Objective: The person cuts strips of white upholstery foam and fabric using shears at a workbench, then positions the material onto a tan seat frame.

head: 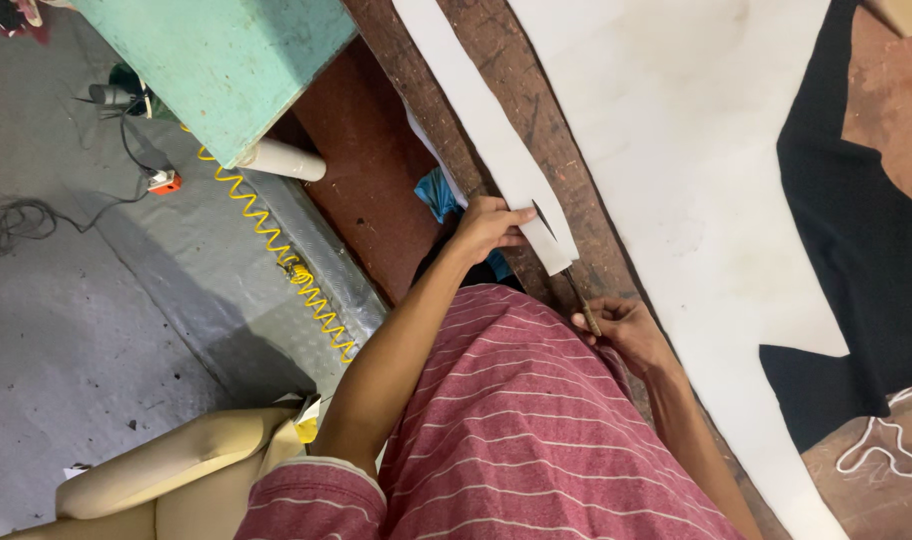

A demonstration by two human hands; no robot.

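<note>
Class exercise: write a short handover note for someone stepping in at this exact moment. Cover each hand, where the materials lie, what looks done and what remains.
Left hand: pressing the near end of the long white strip flat on the wooden table edge.
Right hand: gripping the handle of a thin blade tool, its tip on the strip's end.
Large white sheet lies beside the strip; black material lies beyond it.
Done: the strip lies separate from the sheet.
Left: the strip's near end appears still to be trimmed; how far the cut has gone cannot be told.
</note>
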